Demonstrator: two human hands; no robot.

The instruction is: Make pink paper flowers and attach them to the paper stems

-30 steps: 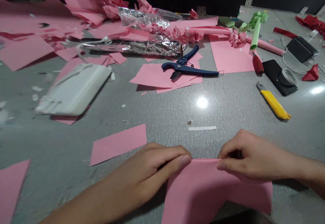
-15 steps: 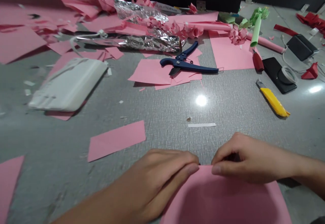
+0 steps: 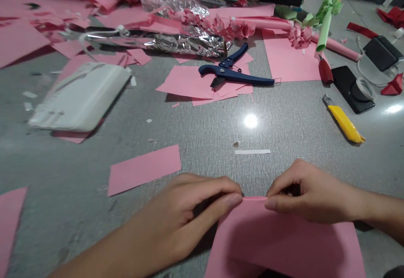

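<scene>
A sheet of pink paper (image 3: 290,244) lies in front of me, with a narrow fold or roll along its far edge. At the left of that edge, my left hand (image 3: 195,210) pinches the paper between thumb and fingers. A short way to the right, my right hand (image 3: 309,194) pinches the same edge, thumb on the near side. Between the thumbs a short stretch of the folded edge shows. Just beyond the hands lies a thin white strip (image 3: 252,152). A pink paper rectangle (image 3: 145,169) rests to the left of my left hand.
Blue-handled cutters (image 3: 236,74) lie on pink scraps farther back. On the right are a yellow utility knife (image 3: 345,123), a black phone-like slab (image 3: 350,88) and a red-handled tool (image 3: 325,71). A white packet (image 3: 82,97) sits left. Crumpled foil (image 3: 192,44) and pink paper flowers (image 3: 299,36) line the back.
The far edge of the sheet now shows a narrow fold or roll between the thumbs. My left hand has lifted and arched slightly, its thumb shifted a little left. The view has tilted slightly.
</scene>
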